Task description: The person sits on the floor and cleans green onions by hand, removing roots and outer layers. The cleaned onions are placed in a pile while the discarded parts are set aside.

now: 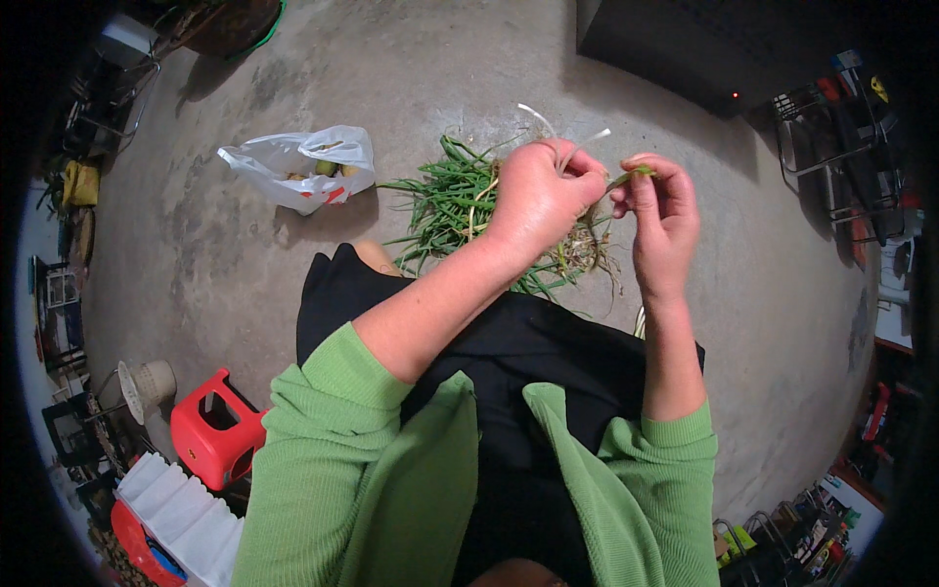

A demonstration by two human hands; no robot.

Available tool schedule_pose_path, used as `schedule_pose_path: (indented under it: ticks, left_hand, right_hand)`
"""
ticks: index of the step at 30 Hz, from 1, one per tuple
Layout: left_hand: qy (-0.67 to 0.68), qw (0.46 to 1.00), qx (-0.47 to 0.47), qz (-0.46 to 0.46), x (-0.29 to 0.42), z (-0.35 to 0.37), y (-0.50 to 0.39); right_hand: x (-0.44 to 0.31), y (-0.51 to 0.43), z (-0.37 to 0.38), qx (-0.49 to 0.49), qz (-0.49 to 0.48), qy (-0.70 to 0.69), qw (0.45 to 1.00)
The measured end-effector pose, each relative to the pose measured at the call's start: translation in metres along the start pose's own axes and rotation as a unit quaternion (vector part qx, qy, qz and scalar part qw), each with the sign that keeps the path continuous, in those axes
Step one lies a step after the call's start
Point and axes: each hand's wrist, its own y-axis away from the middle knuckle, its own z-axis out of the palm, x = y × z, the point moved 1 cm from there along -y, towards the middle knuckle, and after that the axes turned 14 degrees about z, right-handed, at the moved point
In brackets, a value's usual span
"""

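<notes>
My left hand [543,194] is closed above a heap of spring onions [455,198] on the concrete floor. Thin pale stalks [587,141] stick up from its grip, their white ends pointing away from me. To its right, my right hand [666,213] pinches a green spring onion piece [629,176] between thumb and fingers. This piece spans the small gap between both hands. Tangled roots [587,249] and dry bits lie under the hands, on the heap's right side. Part of the heap is hidden by my left hand and forearm.
Left of the heap stands a white plastic bag [301,172] with roundish greenish produce inside. A red plastic stool [216,429] is at lower left, near a pale basket [150,389]. A dark box-like cabinet [660,59] stands at upper right. White stalks [640,323] show beside my right forearm.
</notes>
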Motion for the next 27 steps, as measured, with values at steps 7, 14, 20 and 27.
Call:
schedule_pose_path:
  ticks: [7, 14, 20, 27]
  left_hand:
    - [-0.072, 0.997, -0.02, -0.017, -0.015, -0.007, -0.002]
    - [-0.072, 0.996, -0.042, -0.017, -0.015, -0.01, -0.001]
    - [0.012, 0.995, -0.094, 0.013, -0.007, -0.006, -0.005]
    - [0.046, 0.992, -0.113, -0.032, 0.001, -0.004, -0.002]
  right_hand:
    - [-0.003, -0.01, -0.024, 0.006, 0.064, -0.152, 0.986]
    - [-0.005, -0.014, -0.038, -0.033, 0.147, -0.212, 0.966]
    - [-0.003, -0.006, -0.026, -0.072, 0.188, -0.19, 0.961]
    - [-0.001, -0.005, -0.02, -0.082, 0.195, -0.203, 0.956]
